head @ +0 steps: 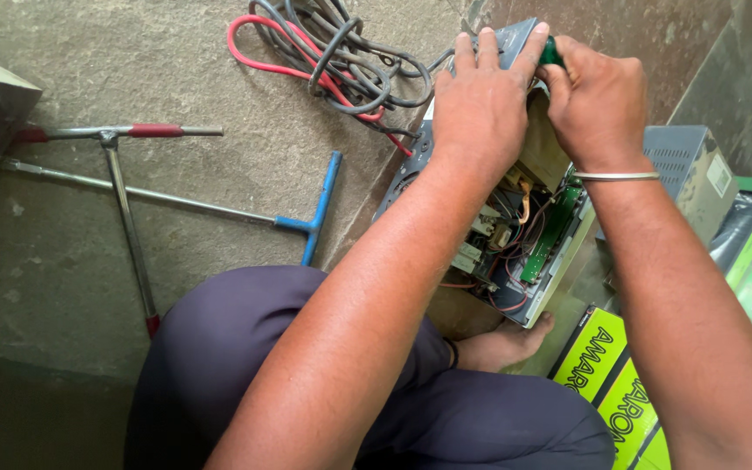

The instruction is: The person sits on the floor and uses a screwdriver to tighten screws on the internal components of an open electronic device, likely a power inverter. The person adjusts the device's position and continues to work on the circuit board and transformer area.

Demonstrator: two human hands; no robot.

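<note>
- Left hand [480, 104] lies flat, fingers spread, on the opened grey device [515, 235] at 1 o'clock.
- Right hand [598, 104] grips a green-handled screwdriver [551, 52] at its top edge.
- Tangled red and grey cables [324, 61] at 12 o'clock; T-handle wrenches [132, 200] at 9 o'clock on the floor.

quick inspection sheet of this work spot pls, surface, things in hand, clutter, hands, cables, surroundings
surface: rough stone floor, bare and dusty.
job's things: opened grey electrical unit lying on the floor, cover off, green circuit board and inner wiring exposed; green-handled tool at its far end.
clutter: blue-handled T-wrench and red-handled T-wrench lying crossed on the floor.
hands: left hand flat on the unit's far end; right hand closed round the green-handled tool, metal bangle on the wrist.
cables: tangled red and grey leads beside the unit.
surroundings: second grey box and green-and-black batteries at right; the person's knee and bare foot by the unit.
</note>
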